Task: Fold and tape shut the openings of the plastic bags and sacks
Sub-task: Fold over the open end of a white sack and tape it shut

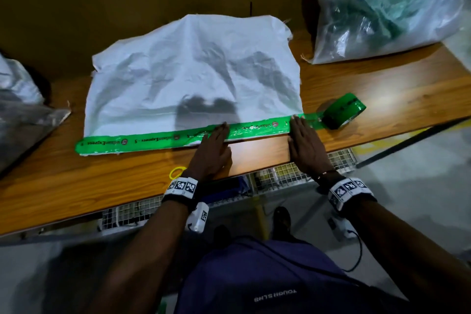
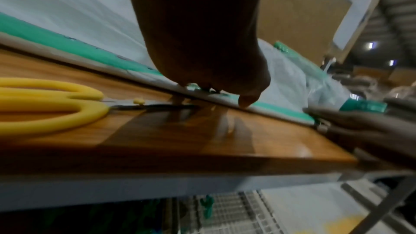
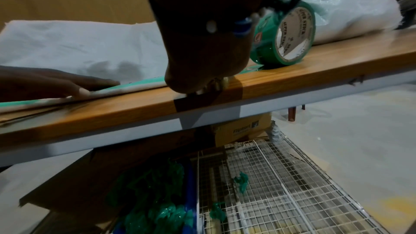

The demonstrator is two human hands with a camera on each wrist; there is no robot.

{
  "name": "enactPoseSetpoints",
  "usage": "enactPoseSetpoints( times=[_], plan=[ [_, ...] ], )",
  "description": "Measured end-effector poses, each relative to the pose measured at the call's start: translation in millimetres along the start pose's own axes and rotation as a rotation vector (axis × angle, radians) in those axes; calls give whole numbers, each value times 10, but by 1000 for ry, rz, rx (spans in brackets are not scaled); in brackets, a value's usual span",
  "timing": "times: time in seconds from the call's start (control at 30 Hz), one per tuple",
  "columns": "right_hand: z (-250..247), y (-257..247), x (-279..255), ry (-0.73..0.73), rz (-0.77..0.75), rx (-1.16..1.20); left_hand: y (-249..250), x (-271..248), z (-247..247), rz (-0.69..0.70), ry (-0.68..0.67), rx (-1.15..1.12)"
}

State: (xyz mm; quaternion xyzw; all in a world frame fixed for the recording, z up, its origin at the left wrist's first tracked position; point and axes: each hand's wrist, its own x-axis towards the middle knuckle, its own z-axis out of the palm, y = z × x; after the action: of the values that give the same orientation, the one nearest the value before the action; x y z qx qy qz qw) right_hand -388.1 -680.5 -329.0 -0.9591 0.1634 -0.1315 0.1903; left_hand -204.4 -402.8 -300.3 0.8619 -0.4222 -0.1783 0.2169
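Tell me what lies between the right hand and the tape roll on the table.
A short stretch of green tape, still joined to the tape roll, runs from under the right hand fingertips to the roll, flat on the wooden table. The head view shows it best.

"SUPER STICK" on tape roll (image 3: pixel 290 36) core

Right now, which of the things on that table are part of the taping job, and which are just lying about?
In use:
white sack
green tape strip along its folded edge
tape roll
left hand and right hand, pressing flat

Lying about:
yellow scissors
clear bag, already taped
grey bag
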Motion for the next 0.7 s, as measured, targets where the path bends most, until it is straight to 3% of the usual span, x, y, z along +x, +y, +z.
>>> enactPoseSetpoints(
  times=[0.1, 0.17, 0.33, 0.5, 0.6, 0.7],
  plan=[
    [41, -279, -210, 84, -50, 74, -138, -276, -151, 62, 245, 3],
    [75, -586, -329, 117, -66, 151, -268, -513, -219, 33, 331, 54],
    [223, -1234, -479, 94, -38, 360, -577, -950, -203, -24, 247, 181],
    [271, -1471, -611, 39, -5, 500, -520, -917, -128, -104, 131, 299],
    [113, -1460, -636, 14, 80, 529, -356, -872, -91, -71, 126, 191],
    [-82, -1337, -634, 6, 150, 571, -44, -759, -47, -32, 147, -114]
  ],
)
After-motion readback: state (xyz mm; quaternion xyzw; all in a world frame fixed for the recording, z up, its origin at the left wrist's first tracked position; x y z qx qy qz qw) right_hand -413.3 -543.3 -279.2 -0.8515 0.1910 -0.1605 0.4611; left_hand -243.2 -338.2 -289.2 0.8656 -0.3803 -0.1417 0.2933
